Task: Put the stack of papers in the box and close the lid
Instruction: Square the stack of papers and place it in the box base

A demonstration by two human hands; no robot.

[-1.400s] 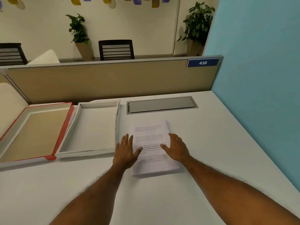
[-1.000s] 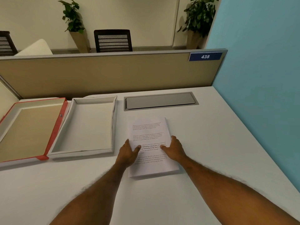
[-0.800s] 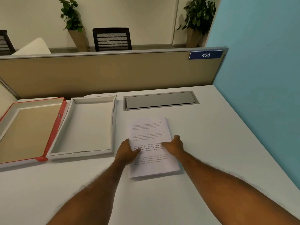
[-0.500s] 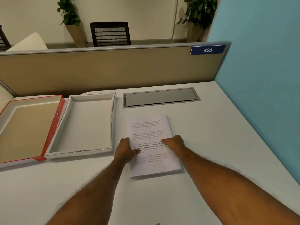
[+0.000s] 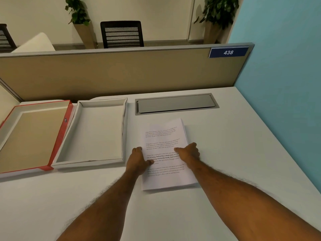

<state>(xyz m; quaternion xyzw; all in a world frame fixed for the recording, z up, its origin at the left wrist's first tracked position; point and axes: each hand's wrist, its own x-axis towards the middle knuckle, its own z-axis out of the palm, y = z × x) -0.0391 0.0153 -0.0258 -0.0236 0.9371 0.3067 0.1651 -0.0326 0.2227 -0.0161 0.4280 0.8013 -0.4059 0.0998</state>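
Observation:
A stack of printed white papers [image 5: 164, 136] lies flat on the white desk, in the middle. My left hand [image 5: 137, 161] grips its left edge, thumb on top and fingers curled at the side. My right hand [image 5: 188, 152] grips the right edge the same way. To the left of the stack stands the open white box [image 5: 125, 129], shallow and with nothing in it. Its red-edged lid [image 5: 63, 134] lies further left, inside up, touching the box.
A grey cable hatch [image 5: 176, 104] is set into the desk behind the papers. A beige partition [image 5: 121, 72] runs along the back, and a blue wall [image 5: 281, 84] bounds the right side. Chairs and plants stand beyond the partition.
Both hands went from lying flat on the papers to curling around the stack's left and right edges. The stack has stayed on the desk; the camera tilted down a little.

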